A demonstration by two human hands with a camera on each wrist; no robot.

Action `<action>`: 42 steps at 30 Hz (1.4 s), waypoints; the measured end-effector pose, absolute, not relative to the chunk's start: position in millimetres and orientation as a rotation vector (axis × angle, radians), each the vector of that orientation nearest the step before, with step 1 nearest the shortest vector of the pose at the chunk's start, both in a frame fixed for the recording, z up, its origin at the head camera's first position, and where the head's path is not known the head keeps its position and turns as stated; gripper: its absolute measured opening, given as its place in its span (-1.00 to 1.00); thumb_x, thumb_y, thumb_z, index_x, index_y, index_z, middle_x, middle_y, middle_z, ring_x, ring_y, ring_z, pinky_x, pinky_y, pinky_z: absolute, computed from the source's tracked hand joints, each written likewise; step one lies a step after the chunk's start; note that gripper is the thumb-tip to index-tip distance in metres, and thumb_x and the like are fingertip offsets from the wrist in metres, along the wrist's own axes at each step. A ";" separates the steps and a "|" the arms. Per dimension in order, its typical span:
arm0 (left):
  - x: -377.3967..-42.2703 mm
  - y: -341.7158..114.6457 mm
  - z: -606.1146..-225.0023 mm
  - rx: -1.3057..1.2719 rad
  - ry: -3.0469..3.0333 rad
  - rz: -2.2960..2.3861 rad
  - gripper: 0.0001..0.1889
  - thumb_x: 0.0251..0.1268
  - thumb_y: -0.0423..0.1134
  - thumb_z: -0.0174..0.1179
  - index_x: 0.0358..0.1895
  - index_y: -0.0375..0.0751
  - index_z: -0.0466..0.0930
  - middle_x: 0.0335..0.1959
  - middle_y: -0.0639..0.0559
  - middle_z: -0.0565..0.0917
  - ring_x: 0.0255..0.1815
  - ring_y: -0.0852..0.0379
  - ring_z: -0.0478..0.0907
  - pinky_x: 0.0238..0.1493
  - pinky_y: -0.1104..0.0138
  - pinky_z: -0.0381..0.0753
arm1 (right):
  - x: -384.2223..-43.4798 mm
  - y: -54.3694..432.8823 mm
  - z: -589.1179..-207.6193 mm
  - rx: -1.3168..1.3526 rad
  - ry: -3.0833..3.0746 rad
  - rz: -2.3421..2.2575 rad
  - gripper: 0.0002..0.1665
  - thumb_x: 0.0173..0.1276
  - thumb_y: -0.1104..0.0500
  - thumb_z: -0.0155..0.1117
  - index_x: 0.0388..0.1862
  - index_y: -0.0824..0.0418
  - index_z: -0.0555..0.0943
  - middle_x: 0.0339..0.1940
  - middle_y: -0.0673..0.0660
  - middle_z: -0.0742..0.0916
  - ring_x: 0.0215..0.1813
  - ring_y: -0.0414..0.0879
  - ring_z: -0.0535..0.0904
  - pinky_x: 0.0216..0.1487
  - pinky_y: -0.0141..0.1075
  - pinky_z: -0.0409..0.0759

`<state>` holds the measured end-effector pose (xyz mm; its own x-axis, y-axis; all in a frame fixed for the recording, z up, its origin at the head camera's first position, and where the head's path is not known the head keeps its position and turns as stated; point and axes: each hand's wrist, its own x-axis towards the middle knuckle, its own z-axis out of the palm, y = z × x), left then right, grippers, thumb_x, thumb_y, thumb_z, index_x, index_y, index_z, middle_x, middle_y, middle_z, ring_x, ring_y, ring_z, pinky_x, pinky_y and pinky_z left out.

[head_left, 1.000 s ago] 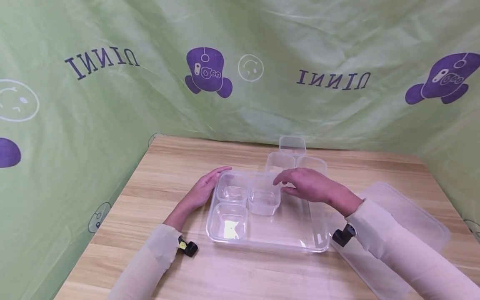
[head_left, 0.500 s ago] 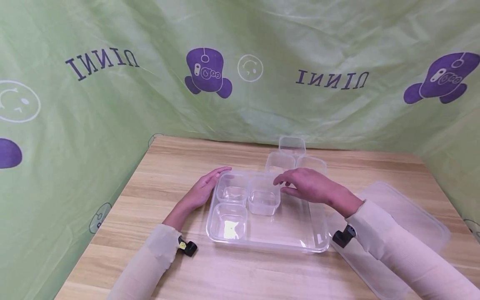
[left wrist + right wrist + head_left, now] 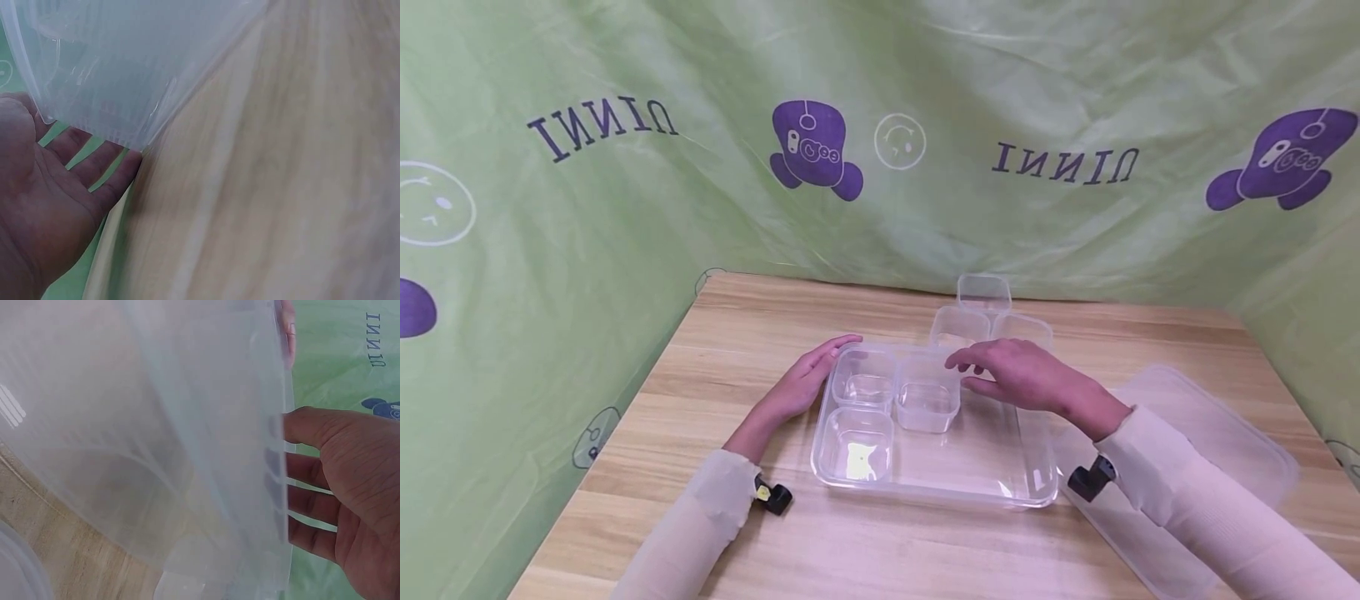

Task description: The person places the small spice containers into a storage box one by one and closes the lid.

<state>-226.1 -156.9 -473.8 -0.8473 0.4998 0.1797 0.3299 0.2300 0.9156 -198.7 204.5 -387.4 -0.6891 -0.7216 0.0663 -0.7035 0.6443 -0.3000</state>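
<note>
A large clear plastic container [image 3: 955, 493] sits on the table, with three small clear square boxes along its left and middle: a rear left box [image 3: 863, 379], a front left box [image 3: 857, 450] and a rear middle box [image 3: 927, 408]. My left hand [image 3: 805, 379] rests against the large container's rear left corner, fingers extended along the outside; in the left wrist view the fingers [image 3: 112, 181] reach behind its wall. The right hand [image 3: 1026, 371] pinches the rear middle box at its right rear rim. Clear plastic fills much of the right wrist view, beside the right fingers [image 3: 312, 503].
Behind the large container stand three more small boxes: a back one [image 3: 985, 290], a left one [image 3: 958, 321] and a right one [image 3: 1033, 327]. A flat translucent lid [image 3: 1232, 442] lies to the right, partly under the right forearm. Green printed cloth [image 3: 880, 225] hangs around the table.
</note>
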 end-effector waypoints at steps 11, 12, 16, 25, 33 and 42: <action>-225.6 -156.3 -473.7 0.782 2.349 1.666 -0.53 0.77 -0.07 -0.28 0.53 -0.05 0.37 0.52 0.06 0.38 0.56 0.04 0.21 0.56 0.05 0.11 | -192.6 217.2 -380.5 -1.211 2.855 -0.574 -0.68 0.44 0.26 0.36 0.15 0.18 0.71 0.04 0.02 0.78 -0.07 -0.17 0.71 0.00 -0.10 0.69; -225.9 -156.2 -473.6 0.784 2.350 1.666 -0.53 0.77 -0.07 -0.28 0.53 -0.05 0.37 0.53 0.05 0.38 0.56 0.04 0.21 0.57 0.05 0.10 | -192.8 219.2 -378.7 -1.221 2.871 -0.600 -0.70 0.44 0.27 0.36 0.13 0.20 0.72 0.03 0.03 0.78 -0.08 -0.16 0.70 -0.01 -0.11 0.69; -226.9 -155.8 -473.4 0.792 2.358 1.661 -0.52 0.77 -0.07 -0.29 0.53 -0.06 0.37 0.53 0.06 0.38 0.57 0.05 0.20 0.57 0.06 0.09 | -194.3 230.1 -371.8 -1.230 2.961 -0.684 -0.76 0.42 0.32 0.35 0.04 0.19 0.75 -0.06 0.00 0.79 -0.12 -0.15 0.71 -0.07 -0.10 0.70; -226.1 -155.0 -473.6 0.797 2.358 1.662 -0.52 0.77 -0.09 -0.29 0.53 -0.12 0.36 0.53 -0.02 0.38 0.57 -0.02 0.20 0.57 0.01 0.10 | -200.7 260.6 -365.2 -1.075 3.147 -0.772 -0.79 0.38 0.36 0.37 -0.06 0.16 0.75 -0.15 0.01 0.79 -0.20 -0.11 0.71 -0.27 -0.08 0.69; -225.5 -153.7 -473.5 0.769 2.354 1.665 -0.52 0.77 -0.07 -0.28 0.53 -0.07 0.37 0.53 0.04 0.38 0.57 0.03 0.20 0.57 0.04 0.10 | -210.3 283.2 -378.0 -1.076 3.257 -0.772 -0.80 0.30 0.42 0.41 -0.14 0.21 0.75 -0.19 0.05 0.79 -0.25 -0.06 0.71 -0.37 -0.13 0.67; -225.8 -154.0 -473.2 0.762 2.369 1.663 -0.52 0.77 -0.09 -0.29 0.53 -0.11 0.36 0.53 0.00 0.38 0.57 -0.03 0.19 0.57 0.00 0.08 | -214.1 297.2 -389.1 -0.881 3.233 -0.726 -0.84 0.37 0.35 0.39 -0.10 0.23 0.74 -0.09 0.16 0.78 -0.14 0.13 0.73 -0.14 0.11 0.67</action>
